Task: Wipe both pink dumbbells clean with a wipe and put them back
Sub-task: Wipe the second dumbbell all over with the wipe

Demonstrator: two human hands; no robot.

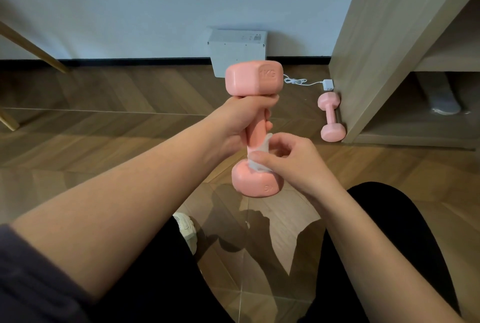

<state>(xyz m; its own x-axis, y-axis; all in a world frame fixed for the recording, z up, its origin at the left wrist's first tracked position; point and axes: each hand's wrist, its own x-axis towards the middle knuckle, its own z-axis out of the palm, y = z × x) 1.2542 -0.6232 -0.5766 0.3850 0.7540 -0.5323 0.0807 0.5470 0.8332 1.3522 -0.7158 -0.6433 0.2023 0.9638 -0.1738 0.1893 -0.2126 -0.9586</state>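
Wooden floor (109, 120) below, and the left hand (233, 125) is wrapped tight around the raised pink dumbbell (255, 127), upright; the right hand (291, 161) pinches a white wipe (259, 159) against its handle. Second dumbbell (331, 117) lies beside the cabinet (384, 49).

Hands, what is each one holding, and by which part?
Left hand grips the raised dumbbell by its handle's upper part. Right hand pinches a wipe against the handle's lower end.
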